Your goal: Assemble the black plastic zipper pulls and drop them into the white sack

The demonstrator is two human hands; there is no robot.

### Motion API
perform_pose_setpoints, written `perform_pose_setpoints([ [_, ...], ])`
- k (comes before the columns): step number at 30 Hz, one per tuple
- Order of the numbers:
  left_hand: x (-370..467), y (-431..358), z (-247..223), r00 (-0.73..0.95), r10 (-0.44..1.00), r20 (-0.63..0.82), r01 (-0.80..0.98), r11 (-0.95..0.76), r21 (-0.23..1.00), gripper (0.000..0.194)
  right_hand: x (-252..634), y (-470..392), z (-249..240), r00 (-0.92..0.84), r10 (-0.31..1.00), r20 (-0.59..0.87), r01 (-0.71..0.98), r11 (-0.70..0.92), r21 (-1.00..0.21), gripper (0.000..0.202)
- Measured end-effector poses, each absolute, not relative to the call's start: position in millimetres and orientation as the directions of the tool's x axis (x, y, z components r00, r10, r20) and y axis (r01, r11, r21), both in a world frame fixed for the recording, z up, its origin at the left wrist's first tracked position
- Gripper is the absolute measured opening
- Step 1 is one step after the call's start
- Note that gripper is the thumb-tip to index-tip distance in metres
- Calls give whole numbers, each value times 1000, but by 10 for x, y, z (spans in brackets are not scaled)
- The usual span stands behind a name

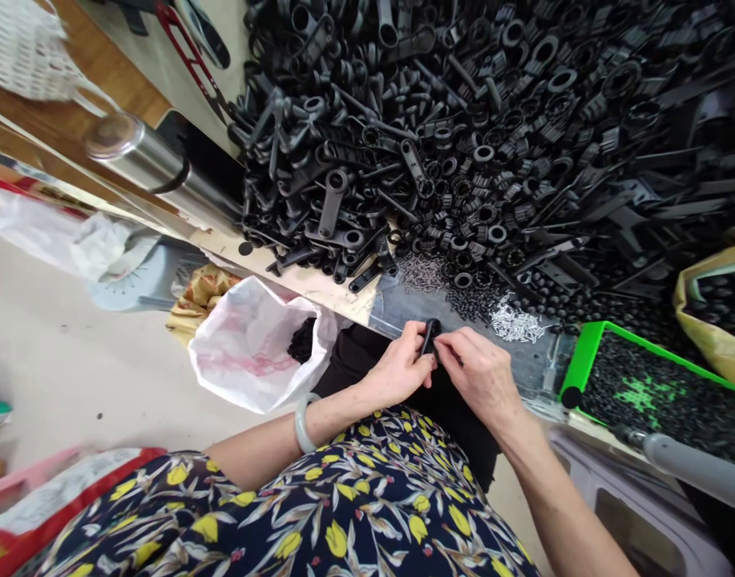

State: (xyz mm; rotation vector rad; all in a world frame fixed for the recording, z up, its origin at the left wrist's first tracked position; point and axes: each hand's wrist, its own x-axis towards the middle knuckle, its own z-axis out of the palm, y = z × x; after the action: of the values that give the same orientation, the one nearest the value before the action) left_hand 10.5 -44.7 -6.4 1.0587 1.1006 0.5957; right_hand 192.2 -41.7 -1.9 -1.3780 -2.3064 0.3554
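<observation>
Close to the table's front edge, my left hand [400, 365] grips a small black plastic part [429, 336] with a rounded end. My right hand [480, 375] is closed in a pinch against the same part. Whether a smaller piece sits between those right fingertips is hidden. Just beyond my hands lie silvery pins [516, 322], tiny black pieces [472, 304] and a patch of small dull metal bits [423, 272]. Behind them rises a wide heap of black plastic arms and ribbed rings [463, 160].
A green-rimmed tray [583, 361] of small black pieces stands at right, near a yellow bag [697, 280] and a grey cylindrical handle [697, 465]. To the left are a white bag [240, 344] holding black parts, a steel flask [139, 160] and a dark phone-like slab [202, 152].
</observation>
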Motion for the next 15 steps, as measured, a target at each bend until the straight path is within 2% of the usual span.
perform_pose_setpoints([
  [3,100,-443,-63,381,831,-407,150,378,913,35,1883,-385,6,-472,855,216,803,518,-295,19],
  [7,102,-452,-79,384,827,-411,154,382,911,36,1800,-374,61,-510,851,124,840,524,-142,18],
  [12,98,-435,-75,409,788,-461,-48,523,851,44,1728,-506,124,-520,852,67,847,524,-88,12],
  [15,65,-396,-26,425,756,-498,-159,604,781,44,1675,-679,151,-554,830,63,828,558,-61,23],
])
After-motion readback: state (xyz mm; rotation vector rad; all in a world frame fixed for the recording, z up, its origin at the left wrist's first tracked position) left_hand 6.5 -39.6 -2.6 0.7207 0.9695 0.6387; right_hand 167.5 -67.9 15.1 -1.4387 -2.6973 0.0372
